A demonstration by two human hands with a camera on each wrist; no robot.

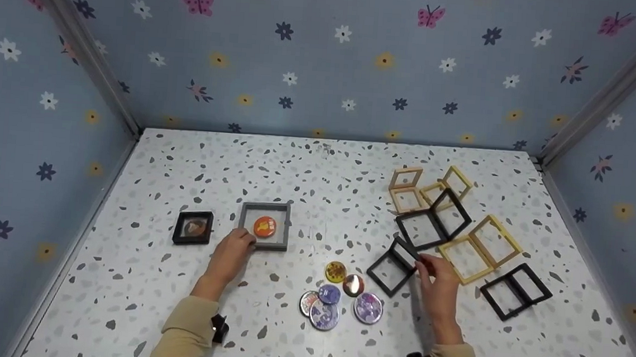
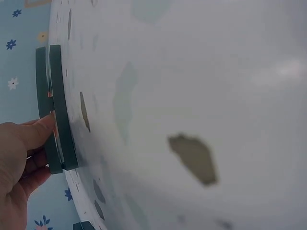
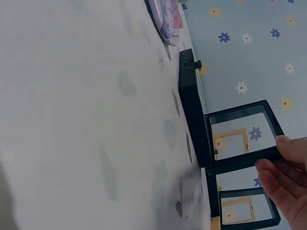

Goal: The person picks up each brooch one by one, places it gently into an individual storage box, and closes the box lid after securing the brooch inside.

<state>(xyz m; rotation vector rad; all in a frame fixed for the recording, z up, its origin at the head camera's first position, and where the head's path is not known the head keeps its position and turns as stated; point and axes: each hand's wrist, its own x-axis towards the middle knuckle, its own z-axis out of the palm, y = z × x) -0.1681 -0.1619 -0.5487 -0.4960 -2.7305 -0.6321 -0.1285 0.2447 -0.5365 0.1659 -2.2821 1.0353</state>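
My left hand grips the near left corner of a closed grey display frame. Inside that frame sits an orange round badge. In the left wrist view, thumb and fingers pinch the edge of the frame. My right hand pinches the raised lid of a small black display frame, whose base rests on the table. The right wrist view shows thumb and fingertips at the corner of the lid, hinged partway up from its base.
Several round badges lie between the hands, some overlapping. A closed black frame with a badge inside is at the left. Standing or lying unfolded at the right are a larger black frame, yellow frames and another black frame.
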